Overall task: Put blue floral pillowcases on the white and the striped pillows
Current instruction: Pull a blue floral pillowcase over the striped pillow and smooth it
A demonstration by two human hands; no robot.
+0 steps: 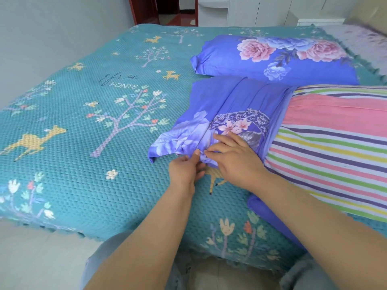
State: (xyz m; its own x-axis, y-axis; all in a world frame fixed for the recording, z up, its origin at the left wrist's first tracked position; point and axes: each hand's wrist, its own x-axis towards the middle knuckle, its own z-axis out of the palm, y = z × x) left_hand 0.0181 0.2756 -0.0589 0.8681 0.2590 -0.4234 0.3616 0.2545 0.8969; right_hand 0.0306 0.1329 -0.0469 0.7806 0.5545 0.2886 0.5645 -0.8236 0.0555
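A striped pillow [335,147] lies at the right of the bed, its left end inside a bunched blue floral pillowcase [236,105]. The case covers only that end; most of the pillow shows bare. My left hand [186,168] pinches the near edge of the case between thumb and fingers. My right hand [232,158] lies on the gathered cloth beside it, fingertips curled into the folds. Behind them lies a second pillow [278,57], fully inside a blue floral pillowcase with pink and blue peonies.
A teal quilted bedspread [94,114] with deer and tree patterns covers the bed. Its near edge runs along the bottom, above my knees [109,260]. A wall stands at the left, white cabinets [261,11] and a red door frame [146,9] at the back.
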